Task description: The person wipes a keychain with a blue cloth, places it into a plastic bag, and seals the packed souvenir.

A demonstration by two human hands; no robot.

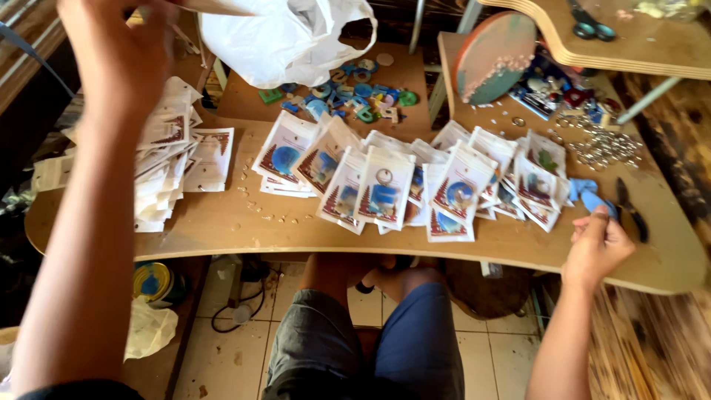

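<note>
Head view: seated person at a curved wooden table (222,226).
Left hand (118,55): raised at top left, fingers closed on the edge of one white plastic bag (285,37) hanging over the table's far side.
Right hand (596,248): at the near right table edge, fingers pinching one small blue piece (596,198).
Packets: about fifteen white packaged keychains (385,185) fanned at centre; one stack of packets (167,152) at left.
Pliers (631,209): one pair, just beside the right hand.
</note>
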